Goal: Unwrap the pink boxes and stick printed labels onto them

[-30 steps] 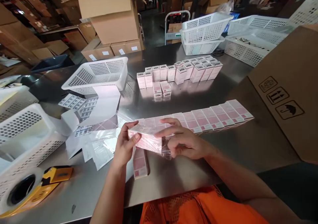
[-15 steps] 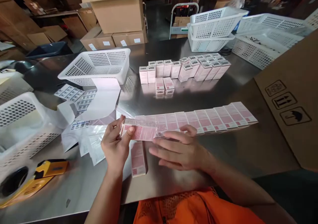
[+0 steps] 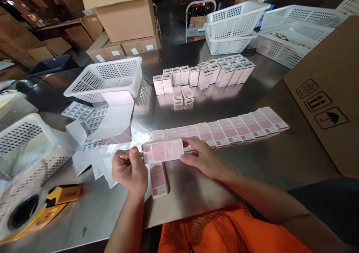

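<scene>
Near the steel table's (image 3: 224, 193) front edge, the left hand (image 3: 130, 169) pinches one end of a pink carton (image 3: 162, 151) while the right hand (image 3: 203, 159) steadies its other end, fingers loosely curled; the laid-out row of cartons (image 3: 224, 129) lies just beyond, apparently awaiting it.

Overhead light is glaring off the steel table (image 3: 196, 111), mirroring the far boxes (image 3: 202, 75); the far warehouse is sitting dim, and edges are bending and softening toward the corners.
</scene>
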`<act>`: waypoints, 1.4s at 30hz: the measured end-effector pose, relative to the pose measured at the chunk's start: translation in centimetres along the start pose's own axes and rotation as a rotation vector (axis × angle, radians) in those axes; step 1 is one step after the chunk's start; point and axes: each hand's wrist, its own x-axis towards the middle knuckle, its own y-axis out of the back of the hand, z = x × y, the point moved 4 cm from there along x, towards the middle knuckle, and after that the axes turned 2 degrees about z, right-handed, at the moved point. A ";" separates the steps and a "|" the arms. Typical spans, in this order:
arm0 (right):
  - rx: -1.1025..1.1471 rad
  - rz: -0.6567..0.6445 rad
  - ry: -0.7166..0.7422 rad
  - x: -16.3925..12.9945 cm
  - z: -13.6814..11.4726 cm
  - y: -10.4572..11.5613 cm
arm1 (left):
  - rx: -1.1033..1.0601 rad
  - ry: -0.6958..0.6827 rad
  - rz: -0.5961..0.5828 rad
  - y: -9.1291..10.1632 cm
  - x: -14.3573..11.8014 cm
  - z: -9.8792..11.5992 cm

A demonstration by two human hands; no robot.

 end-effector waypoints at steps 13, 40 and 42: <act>-0.146 -0.433 0.054 -0.7 -0.2 0.3 | -0.253 0.308 0.095 4.6 8.3 -2.5; -0.860 -0.033 0.464 0.6 -0.7 0.4 | 0.430 -0.079 -0.941 7.5 -1.2 -3.1; -1.041 0.073 0.354 5.5 -0.7 2.8 | 0.422 -0.097 -0.864 6.9 1.0 -1.7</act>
